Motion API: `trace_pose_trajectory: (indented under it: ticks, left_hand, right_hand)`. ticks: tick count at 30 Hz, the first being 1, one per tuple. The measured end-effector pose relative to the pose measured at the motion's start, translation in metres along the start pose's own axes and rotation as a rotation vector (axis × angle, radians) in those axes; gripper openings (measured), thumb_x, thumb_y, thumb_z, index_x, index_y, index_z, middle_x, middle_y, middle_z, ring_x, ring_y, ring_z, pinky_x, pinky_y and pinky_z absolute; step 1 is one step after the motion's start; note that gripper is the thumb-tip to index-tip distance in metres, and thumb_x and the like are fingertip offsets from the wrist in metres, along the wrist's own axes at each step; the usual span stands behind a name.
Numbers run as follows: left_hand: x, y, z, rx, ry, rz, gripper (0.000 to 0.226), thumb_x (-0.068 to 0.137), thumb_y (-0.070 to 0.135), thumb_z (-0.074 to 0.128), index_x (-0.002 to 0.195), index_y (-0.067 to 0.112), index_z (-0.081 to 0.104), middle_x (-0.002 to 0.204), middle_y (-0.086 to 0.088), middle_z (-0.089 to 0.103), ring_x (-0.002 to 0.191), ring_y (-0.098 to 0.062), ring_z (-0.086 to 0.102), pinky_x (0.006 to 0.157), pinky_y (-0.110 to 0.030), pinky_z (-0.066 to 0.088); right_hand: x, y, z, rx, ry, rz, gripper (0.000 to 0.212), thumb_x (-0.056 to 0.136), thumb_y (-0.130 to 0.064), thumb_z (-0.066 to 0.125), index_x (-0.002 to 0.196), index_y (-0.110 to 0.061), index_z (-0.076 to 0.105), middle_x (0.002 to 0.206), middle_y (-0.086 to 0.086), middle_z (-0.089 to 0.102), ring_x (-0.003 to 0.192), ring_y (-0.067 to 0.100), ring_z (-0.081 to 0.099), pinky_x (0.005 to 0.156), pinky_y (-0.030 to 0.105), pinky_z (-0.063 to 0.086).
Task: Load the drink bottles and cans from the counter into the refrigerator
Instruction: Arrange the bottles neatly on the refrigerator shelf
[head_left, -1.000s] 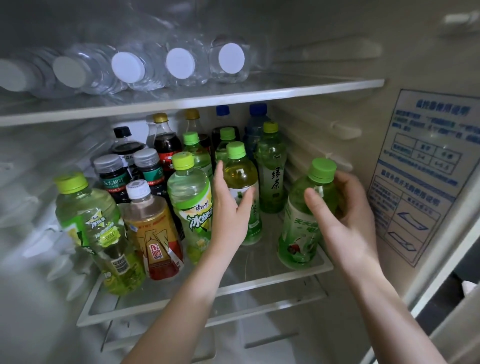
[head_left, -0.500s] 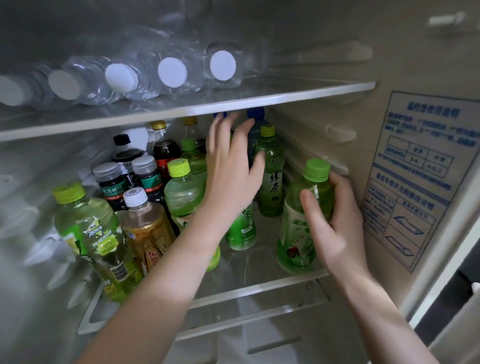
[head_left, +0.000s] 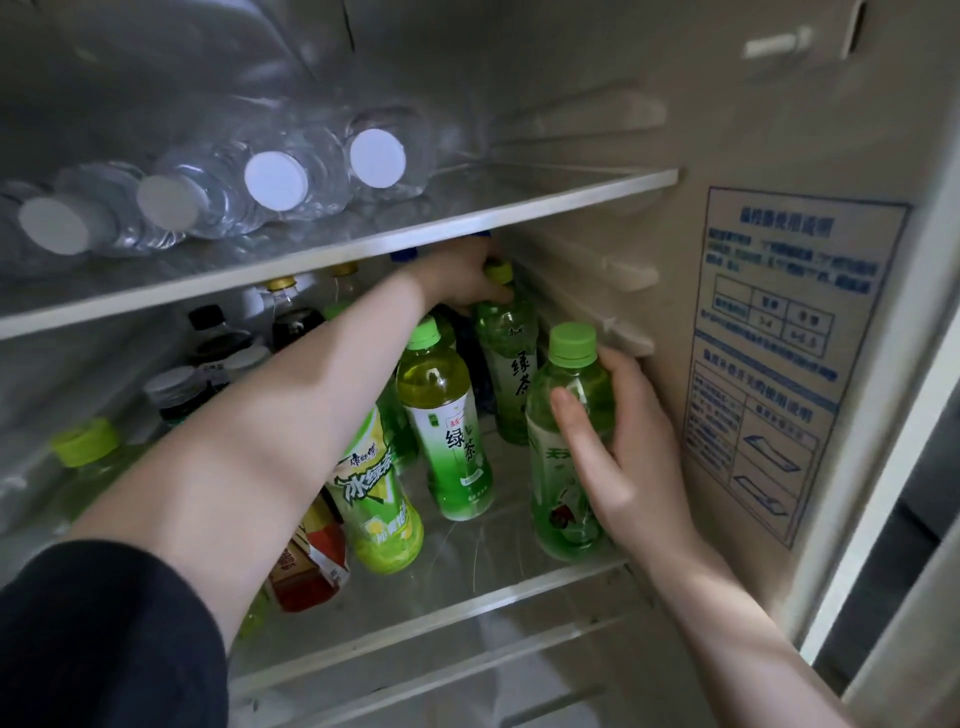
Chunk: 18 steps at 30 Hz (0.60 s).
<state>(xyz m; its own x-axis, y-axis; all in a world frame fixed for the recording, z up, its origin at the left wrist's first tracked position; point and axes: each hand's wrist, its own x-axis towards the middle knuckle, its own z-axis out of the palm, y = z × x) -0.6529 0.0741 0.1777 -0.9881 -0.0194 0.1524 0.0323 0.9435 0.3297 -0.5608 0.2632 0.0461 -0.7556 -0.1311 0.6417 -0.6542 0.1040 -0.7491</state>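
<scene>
Inside the open refrigerator, my right hand (head_left: 631, 457) grips a green-capped green drink bottle (head_left: 563, 410) standing at the front right of the glass shelf (head_left: 467, 603). My left hand (head_left: 462, 280) reaches deep to the back right and holds the neck of a green tea bottle (head_left: 511, 358) just below its yellow-green cap. Between them stands another green tea bottle (head_left: 447, 415). A lime-labelled iced tea bottle (head_left: 379, 499) and a red-labelled bottle (head_left: 311, 561) stand under my left forearm.
Several dark-capped and gold-capped bottles (head_left: 218, 343) fill the shelf's back left, and a green bottle (head_left: 85, 457) stands at far left. Clear water bottles (head_left: 275, 182) lie on the upper shelf (head_left: 415, 234). The fridge's right wall carries a blue-printed label (head_left: 779, 353).
My left hand has moved from the front bottles up and back to the rear right green tea bottle and taken its neck. My right hand stays on its bottle.
</scene>
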Motion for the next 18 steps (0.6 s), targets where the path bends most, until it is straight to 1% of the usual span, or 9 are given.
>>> trace_pose_trajectory:
  ticks: [2,3,5,7,10,12,13,16,18]
  left_hand:
    - [0.0018,-0.0037,-0.0028,0.003,-0.006,0.02,0.046,0.088,0.021,0.066,0.13,0.012,0.049,0.106,0.003,0.047,0.076,-0.007,0.053,0.042,-0.008,0.044]
    - [0.0025,-0.006,-0.0042,0.001,-0.015,0.021,0.044,0.088,0.02,0.066,0.128,0.011,0.049,0.106,0.002,0.048,0.077,-0.008,0.054,0.044,-0.009,0.046]
    - [0.0027,-0.0091,-0.0061,-0.009,-0.031,0.013,0.044,0.088,0.018,0.066,0.127,0.011,0.049,0.109,0.0,0.05,0.087,-0.016,0.058,0.054,-0.015,0.052]
    - [0.0014,-0.01,-0.007,0.016,-0.027,0.004,0.046,0.087,0.019,0.067,0.128,0.009,0.049,0.11,-0.003,0.052,0.095,-0.022,0.06,0.065,-0.024,0.057]
    - [-0.0016,-0.011,-0.0067,0.036,-0.018,-0.008,0.048,0.086,0.019,0.068,0.129,0.008,0.049,0.114,-0.009,0.055,0.099,-0.026,0.062,0.078,-0.037,0.058]
    - [-0.0027,-0.0116,-0.0057,0.03,0.001,-0.003,0.048,0.086,0.019,0.068,0.128,0.008,0.049,0.118,-0.011,0.056,0.101,-0.026,0.061,0.081,-0.04,0.057]
    - [-0.0029,-0.0116,-0.0049,0.025,0.01,0.004,0.047,0.086,0.018,0.068,0.128,0.008,0.049,0.119,-0.011,0.055,0.102,-0.026,0.061,0.082,-0.04,0.057]
    - [-0.002,-0.0098,-0.0023,0.009,0.032,0.02,0.047,0.085,0.017,0.069,0.127,0.008,0.049,0.121,-0.01,0.055,0.104,-0.026,0.059,0.085,-0.041,0.055]
    - [-0.0014,-0.0092,-0.0017,0.007,0.052,0.013,0.047,0.084,0.017,0.069,0.126,0.008,0.05,0.122,-0.01,0.054,0.105,-0.026,0.059,0.086,-0.041,0.055]
  right_hand:
    - [-0.0005,0.001,0.0,0.011,0.007,-0.012,0.042,0.09,-0.043,0.053,0.129,-0.031,0.046,0.119,-0.013,0.056,0.109,-0.005,0.051,0.078,0.0,0.036]
    - [-0.001,0.0014,0.0001,0.017,0.01,-0.021,0.042,0.09,-0.041,0.053,0.13,-0.031,0.046,0.118,-0.013,0.056,0.109,-0.006,0.051,0.077,-0.001,0.036]
    - [-0.0015,0.0022,0.0005,0.019,0.017,-0.04,0.041,0.09,-0.041,0.053,0.129,-0.03,0.046,0.118,-0.011,0.056,0.108,-0.007,0.051,0.075,-0.003,0.035]
    - [-0.0009,0.0032,0.0011,0.016,0.018,-0.046,0.042,0.09,-0.043,0.051,0.129,-0.03,0.046,0.118,-0.01,0.057,0.108,-0.007,0.051,0.075,-0.003,0.035]
    - [0.0013,0.0043,0.0027,-0.011,0.006,-0.028,0.042,0.088,-0.049,0.049,0.128,-0.036,0.044,0.117,-0.015,0.057,0.107,-0.005,0.052,0.078,0.0,0.035]
    - [0.0027,0.005,0.0044,-0.034,-0.001,-0.014,0.042,0.087,-0.053,0.048,0.126,-0.039,0.044,0.116,-0.017,0.057,0.106,-0.002,0.053,0.081,0.007,0.038]
    - [0.0031,0.0052,0.0051,-0.043,-0.002,-0.01,0.042,0.086,-0.054,0.047,0.126,-0.038,0.044,0.115,-0.017,0.057,0.105,-0.001,0.054,0.081,0.008,0.038]
    - [0.0037,0.0054,0.0064,-0.048,0.004,-0.014,0.043,0.086,-0.054,0.047,0.125,-0.036,0.045,0.114,-0.018,0.056,0.103,0.0,0.054,0.077,0.001,0.035]
    - [0.0036,0.0058,0.0068,-0.042,0.009,-0.018,0.045,0.087,-0.053,0.047,0.126,-0.033,0.046,0.115,-0.015,0.056,0.104,0.002,0.054,0.075,-0.001,0.035]
